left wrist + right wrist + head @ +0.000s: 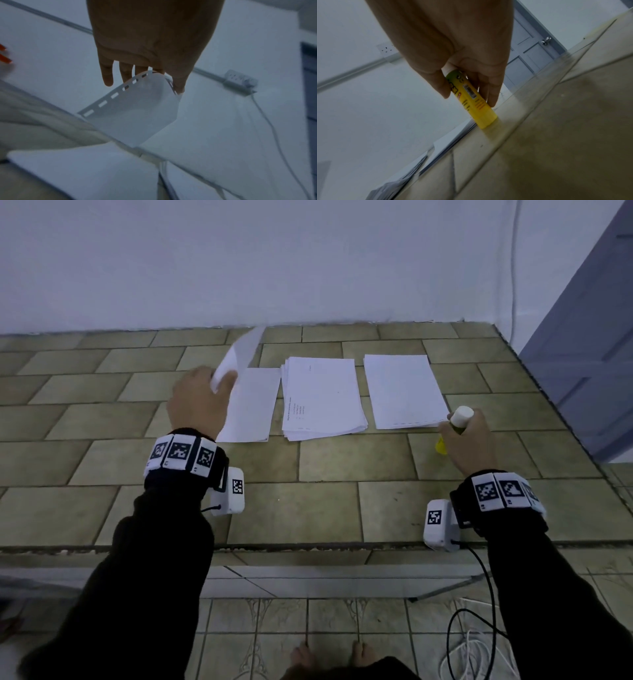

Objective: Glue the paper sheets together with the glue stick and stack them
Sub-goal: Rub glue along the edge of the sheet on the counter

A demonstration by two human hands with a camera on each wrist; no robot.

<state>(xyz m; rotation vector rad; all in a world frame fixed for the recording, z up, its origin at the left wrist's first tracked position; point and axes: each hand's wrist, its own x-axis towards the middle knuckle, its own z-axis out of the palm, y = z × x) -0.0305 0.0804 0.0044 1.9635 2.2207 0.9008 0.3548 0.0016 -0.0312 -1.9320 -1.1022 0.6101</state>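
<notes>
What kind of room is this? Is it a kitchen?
Probably a room in a home, though I can't say it's a kitchen. The work surface is a tiled counter against a plain white wall, with a panelled door and a wall socket nearby.

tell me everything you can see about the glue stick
The glue stick is a yellow plastic tube with printed markings, a barcode and a white end pointing up. It stands tilted, its yellow end resting on the tiled surface just right of the rightmost paper pile. The right hand grips it around the upper body, thumb on one side, fingers on the other. Whether it is capped cannot be told.
</notes>
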